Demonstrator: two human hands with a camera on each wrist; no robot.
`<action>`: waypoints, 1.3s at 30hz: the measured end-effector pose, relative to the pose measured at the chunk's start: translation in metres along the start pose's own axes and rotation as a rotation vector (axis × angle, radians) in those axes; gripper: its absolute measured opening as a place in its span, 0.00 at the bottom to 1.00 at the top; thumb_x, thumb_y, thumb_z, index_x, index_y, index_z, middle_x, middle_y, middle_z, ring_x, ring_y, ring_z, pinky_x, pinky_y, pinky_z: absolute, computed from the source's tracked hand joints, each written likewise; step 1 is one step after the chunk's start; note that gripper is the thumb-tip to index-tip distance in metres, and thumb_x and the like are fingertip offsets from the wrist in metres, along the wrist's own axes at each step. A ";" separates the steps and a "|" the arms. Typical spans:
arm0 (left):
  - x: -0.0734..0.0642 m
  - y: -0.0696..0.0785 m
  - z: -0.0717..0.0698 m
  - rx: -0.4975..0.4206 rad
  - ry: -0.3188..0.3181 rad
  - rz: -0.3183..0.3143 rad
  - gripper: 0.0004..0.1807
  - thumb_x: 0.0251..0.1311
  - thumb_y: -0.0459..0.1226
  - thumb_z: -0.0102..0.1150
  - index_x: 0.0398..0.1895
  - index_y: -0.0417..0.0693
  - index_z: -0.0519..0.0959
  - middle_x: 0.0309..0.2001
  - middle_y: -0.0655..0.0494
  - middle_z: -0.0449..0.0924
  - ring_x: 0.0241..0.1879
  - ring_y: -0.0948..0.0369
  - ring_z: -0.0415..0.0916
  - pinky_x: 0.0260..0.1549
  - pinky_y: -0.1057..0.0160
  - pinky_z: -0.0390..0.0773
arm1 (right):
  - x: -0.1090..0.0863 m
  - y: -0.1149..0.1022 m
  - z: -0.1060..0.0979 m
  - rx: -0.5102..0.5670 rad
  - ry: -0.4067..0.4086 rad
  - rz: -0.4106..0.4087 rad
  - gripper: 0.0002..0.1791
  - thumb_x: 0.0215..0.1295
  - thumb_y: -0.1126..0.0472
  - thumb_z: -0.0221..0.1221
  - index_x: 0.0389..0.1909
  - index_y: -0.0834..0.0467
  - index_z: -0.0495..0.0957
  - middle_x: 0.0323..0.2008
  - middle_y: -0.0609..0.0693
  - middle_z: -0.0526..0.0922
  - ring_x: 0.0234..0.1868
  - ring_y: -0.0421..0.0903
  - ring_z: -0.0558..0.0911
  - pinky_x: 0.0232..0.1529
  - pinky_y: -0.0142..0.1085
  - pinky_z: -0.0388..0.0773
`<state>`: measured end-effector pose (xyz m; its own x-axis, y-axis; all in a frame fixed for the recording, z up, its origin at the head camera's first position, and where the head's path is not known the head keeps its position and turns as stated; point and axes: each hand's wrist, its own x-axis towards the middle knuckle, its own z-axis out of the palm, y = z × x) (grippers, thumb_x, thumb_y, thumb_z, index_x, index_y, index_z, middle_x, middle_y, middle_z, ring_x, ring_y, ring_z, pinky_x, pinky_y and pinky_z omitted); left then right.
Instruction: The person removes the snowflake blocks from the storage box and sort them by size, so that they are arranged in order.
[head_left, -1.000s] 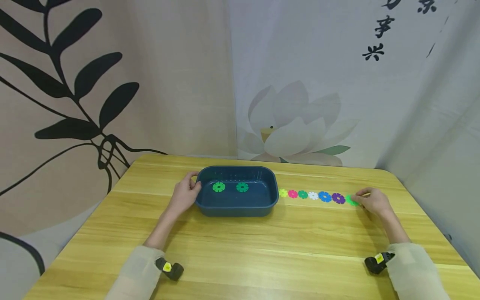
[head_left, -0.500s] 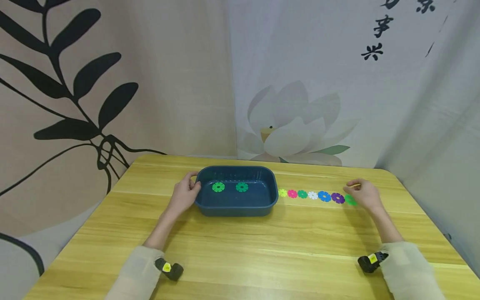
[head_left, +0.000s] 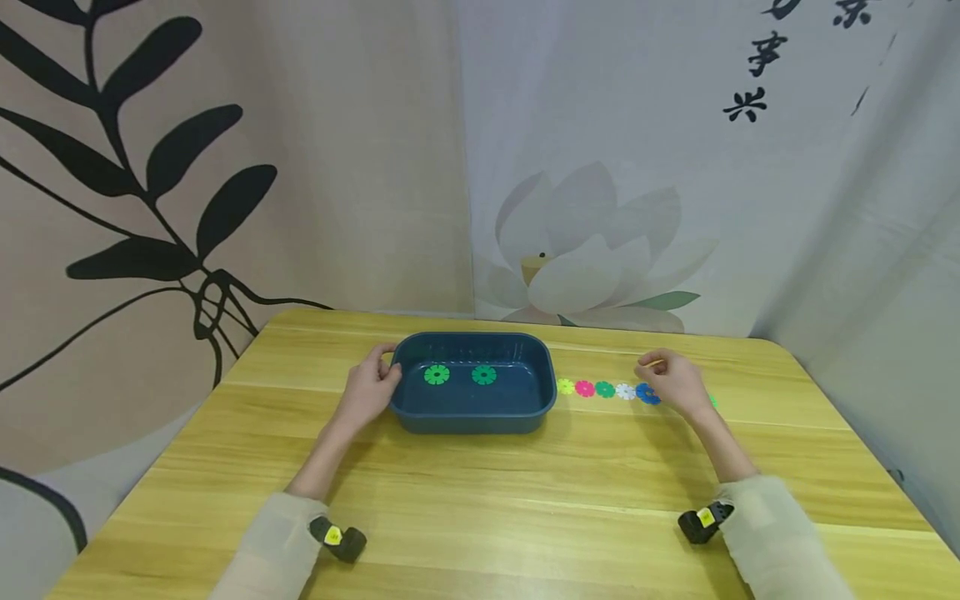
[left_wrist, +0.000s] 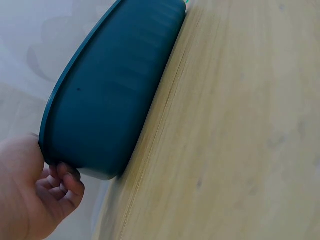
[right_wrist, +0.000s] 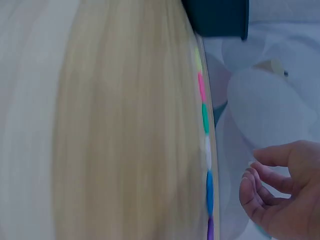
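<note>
My left hand [head_left: 367, 387] grips the left end of a dark blue plastic basin [head_left: 472, 424], thumb over the rim and fingers curled beneath it in the left wrist view. Two green notched flower discs [head_left: 437, 374] lie inside. From the basin's right side runs a row of flower discs: yellow [head_left: 566, 386], pink [head_left: 585, 388], green [head_left: 605, 389], a white disc [head_left: 626, 391] and a blue disc [head_left: 647, 394]. My right hand [head_left: 677, 383] hovers above the row's right part, fingers loosely bent and holding nothing. It mostly hides the purple and light green discs in the head view.
The wooden table [head_left: 480, 517] ends at a printed curtain [head_left: 360, 167] behind the basin. A black camera [head_left: 705, 522] sits on the right wrist and another camera [head_left: 341, 537] on the left.
My right hand has lifted off the light green disc and moved left along the row, leaving that disc at the end. My left hand and the basin stay put.
</note>
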<state>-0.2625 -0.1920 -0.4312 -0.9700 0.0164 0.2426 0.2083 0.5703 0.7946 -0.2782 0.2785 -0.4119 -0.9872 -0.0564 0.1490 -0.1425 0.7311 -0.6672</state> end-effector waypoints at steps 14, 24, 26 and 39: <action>0.000 0.000 -0.002 0.003 0.003 0.009 0.23 0.71 0.30 0.50 0.67 0.30 0.67 0.22 0.55 0.66 0.20 0.60 0.63 0.21 0.65 0.65 | 0.011 -0.064 0.040 0.100 -0.019 -0.171 0.12 0.72 0.61 0.60 0.46 0.66 0.80 0.35 0.59 0.83 0.35 0.54 0.82 0.35 0.38 0.75; -0.001 0.000 -0.001 0.000 -0.003 0.003 0.23 0.72 0.30 0.50 0.67 0.31 0.67 0.23 0.54 0.67 0.21 0.59 0.64 0.21 0.65 0.65 | 0.015 -0.111 0.073 0.153 -0.072 -0.275 0.10 0.71 0.61 0.61 0.46 0.63 0.81 0.34 0.52 0.83 0.36 0.47 0.82 0.40 0.40 0.77; 0.000 -0.001 -0.001 -0.001 -0.003 0.004 0.23 0.72 0.30 0.50 0.67 0.31 0.67 0.23 0.54 0.67 0.21 0.59 0.64 0.22 0.65 0.65 | 0.017 -0.118 0.080 0.150 -0.086 -0.289 0.09 0.71 0.61 0.61 0.45 0.62 0.81 0.34 0.51 0.83 0.36 0.47 0.82 0.40 0.40 0.78; 0.001 -0.002 -0.001 0.005 0.001 0.000 0.23 0.72 0.30 0.51 0.67 0.31 0.67 0.23 0.54 0.67 0.21 0.59 0.65 0.23 0.64 0.66 | 0.026 -0.146 0.122 0.084 -0.181 -0.310 0.07 0.68 0.64 0.63 0.43 0.63 0.81 0.33 0.51 0.83 0.34 0.46 0.82 0.42 0.40 0.80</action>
<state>-0.2634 -0.1934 -0.4322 -0.9698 0.0157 0.2433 0.2078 0.5747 0.7916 -0.2922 0.0870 -0.4000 -0.8917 -0.3916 0.2271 -0.4351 0.6026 -0.6690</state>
